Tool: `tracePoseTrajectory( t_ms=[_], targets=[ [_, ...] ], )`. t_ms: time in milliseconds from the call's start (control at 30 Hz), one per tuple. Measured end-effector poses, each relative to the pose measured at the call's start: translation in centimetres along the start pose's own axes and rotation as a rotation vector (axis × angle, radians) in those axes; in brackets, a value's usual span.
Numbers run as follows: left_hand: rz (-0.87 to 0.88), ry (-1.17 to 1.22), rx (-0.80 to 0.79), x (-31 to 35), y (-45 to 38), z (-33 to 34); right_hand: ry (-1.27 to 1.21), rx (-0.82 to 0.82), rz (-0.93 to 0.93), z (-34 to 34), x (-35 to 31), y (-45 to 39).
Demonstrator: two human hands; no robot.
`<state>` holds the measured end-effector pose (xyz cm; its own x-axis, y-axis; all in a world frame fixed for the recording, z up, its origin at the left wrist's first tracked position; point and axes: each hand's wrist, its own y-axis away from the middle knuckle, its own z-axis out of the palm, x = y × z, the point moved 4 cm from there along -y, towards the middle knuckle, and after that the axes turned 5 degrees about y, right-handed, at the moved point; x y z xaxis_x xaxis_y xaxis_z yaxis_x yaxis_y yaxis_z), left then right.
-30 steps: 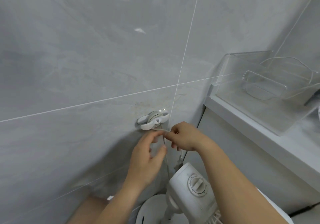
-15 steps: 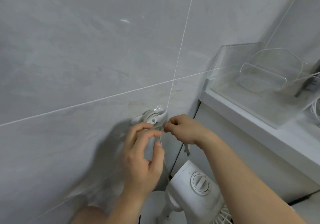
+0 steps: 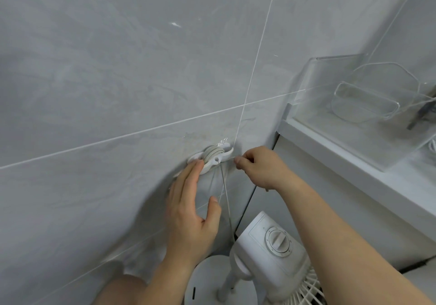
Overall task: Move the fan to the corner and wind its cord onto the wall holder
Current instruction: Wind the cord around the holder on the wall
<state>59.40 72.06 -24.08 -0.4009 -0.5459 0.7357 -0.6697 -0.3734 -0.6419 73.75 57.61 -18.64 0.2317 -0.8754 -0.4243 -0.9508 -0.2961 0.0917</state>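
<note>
Fingers, left: the left hand (image 3: pixel 191 212) is flat and spread, fingers (image 3: pixel 188 177) apart and clamped on nothing; the fingertips rest against the lower left edge of the wall holder, thumb held off to the side.
Wall holder: the white wall holder (image 3: pixel 212 159) is fixed to the grey tiled wall (image 3: pixel 118 80), just left of a vertical grout line; several turns of pale cord already sit around its middle.
Cord: a thin run of cord (image 3: pixel 226 193) drops from the holder toward the fan, and a short length leads right to the other hand.
Fingers, right: the right hand (image 3: pixel 262 170) is closed, thumb and forefinger pinched together on the cord just right of the holder.
Fan: the white fan (image 3: pixel 271 243) stands below the hands in the corner, beside the cabinet (image 3: pixel 330 186), its dial facing up, so the move looks done.
Clear bin: a transparent bin (image 3: pixel 330 87) sits on the counter, well apart from the work.
Step in hand: winding, likely near its end.
Next move: probably carry the pinched length round the holder again, or tuck it into an arm, while the left hand steadies the mount; keep the cord taut so the turns do not slip off.
Writing: no brand, label or text is legible; any marks around the fan dial are too small to read.
</note>
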Motion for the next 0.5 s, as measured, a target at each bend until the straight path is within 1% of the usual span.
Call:
tracePoseTrajectory(
  t_ms=[100,167,300,500],
  targets=[
    [-0.017,0.009,-0.006,0.0,0.1,0.1,0.083,0.108,0.065,-0.4,0.3,-0.1],
    [-0.031,0.007,-0.012,0.1,0.2,0.2,0.086,0.154,0.087,-0.6,0.1,-0.1],
    [-0.035,-0.09,-0.016,0.0,0.2,0.1,-0.072,0.238,0.044,-0.7,-0.8,-0.3],
    [-0.043,-0.137,-0.002,-0.2,0.5,0.1,-0.225,0.362,-0.057,-1.4,-2.2,0.2]
  ],
)
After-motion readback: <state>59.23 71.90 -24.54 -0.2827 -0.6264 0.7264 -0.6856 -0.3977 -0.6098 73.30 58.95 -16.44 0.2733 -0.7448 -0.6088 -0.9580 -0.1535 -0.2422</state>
